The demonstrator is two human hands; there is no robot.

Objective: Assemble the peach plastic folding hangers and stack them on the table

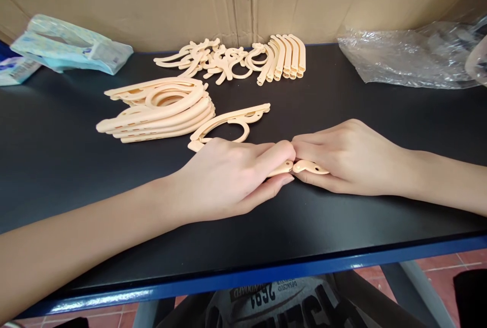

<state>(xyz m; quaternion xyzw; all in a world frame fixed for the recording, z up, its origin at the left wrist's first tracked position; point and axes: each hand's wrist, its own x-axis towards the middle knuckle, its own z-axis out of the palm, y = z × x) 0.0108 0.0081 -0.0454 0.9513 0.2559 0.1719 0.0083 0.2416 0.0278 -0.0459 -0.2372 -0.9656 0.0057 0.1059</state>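
My left hand (pixel 236 178) is closed on a cream plastic hanger arm (pixel 282 168); only its rounded end with a small hole shows between thumb and fingers. Facing it, my right hand (pixel 353 158) pinches a small curved cream hanger piece (pixel 310 167), also with a hole. The two pieces meet or nearly meet end to end, low over the table. Just behind my left hand lies a folded hanger (pixel 243 111), partly covered by that hand. A stack of folded hangers (pixel 163 115) is farther left.
Toward the back of the black table (pixel 152 247) lie loose hook pieces (pixel 228 62) and a row of hanger arms (pixel 287 57). Blue soft packs (pixel 76 44) are at back left, a clear plastic bag (pixel 407 57) at back right. A cardboard wall (pixel 171 3) stands behind.
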